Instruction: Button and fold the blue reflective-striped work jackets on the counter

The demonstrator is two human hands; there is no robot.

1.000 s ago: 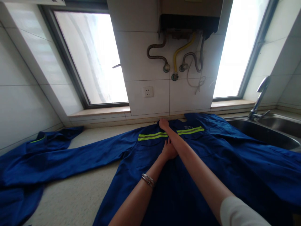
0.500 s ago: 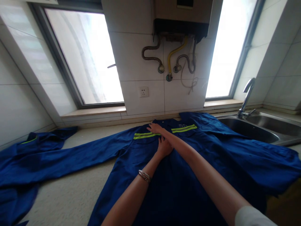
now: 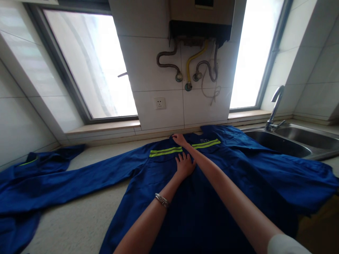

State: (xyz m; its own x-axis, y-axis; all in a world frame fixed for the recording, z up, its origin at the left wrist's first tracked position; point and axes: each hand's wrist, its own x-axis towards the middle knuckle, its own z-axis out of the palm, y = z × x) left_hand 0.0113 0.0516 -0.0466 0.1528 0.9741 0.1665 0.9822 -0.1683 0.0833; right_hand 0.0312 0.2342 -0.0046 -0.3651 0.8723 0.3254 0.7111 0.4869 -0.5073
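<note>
A blue work jacket (image 3: 148, 190) with yellow-green and grey reflective strips across its chest lies spread over the counter, one sleeve stretched to the left. On its front, just below the strips, my left hand (image 3: 184, 165) rests flat with fingers spread; a silver bracelet (image 3: 162, 200) circles that wrist. Farther up, my right hand (image 3: 179, 139) is at the collar, its fingers bent down and closed on the cloth at the neck edge. My right forearm crosses over the jacket's right half. The fingertips of the right hand are partly hidden.
To the right is a double steel sink (image 3: 280, 143) with a tap (image 3: 277, 102); the jacket's right side reaches its edge. More blue cloth (image 3: 45, 158) lies at the far left of the counter (image 3: 76, 222). Behind are a wall socket (image 3: 160, 103) and a water heater (image 3: 201, 21) with pipes.
My right hand has moved up from the chest strip to the collar, and its fingers have closed there. The left hand's fingers have spread. The view has shifted slightly.
</note>
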